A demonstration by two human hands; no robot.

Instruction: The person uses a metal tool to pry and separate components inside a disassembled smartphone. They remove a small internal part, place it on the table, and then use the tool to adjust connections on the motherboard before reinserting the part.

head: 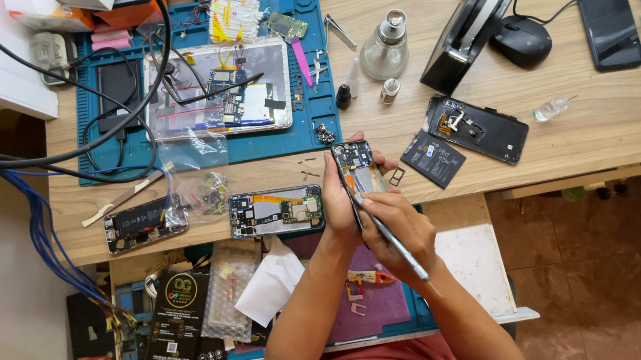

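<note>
**Opened phone held over the bench edge**

The left hand (340, 205) is wrapped around an opened phone (358, 171), fingers curled round its far edge, holding it upright and tilted just above the near edge of the wooden table (562, 146). The phone's back is off: a dark circuit board fills the top, with an orange strip running down one side and a pale metal plate below. The right hand (400, 227) is closed round a slim metal screwdriver (390, 235), its tip touching the phone's lower half.

Just beside the phone lies a small card tray (396, 175). To the left a second opened phone (276, 211) lies flat, and further left a third (145, 223). To the right sit a black battery (432, 158) and a black back cover (478, 128). Beyond, a blue work mat (309, 131) carries a stripped tablet (218, 89).
</note>
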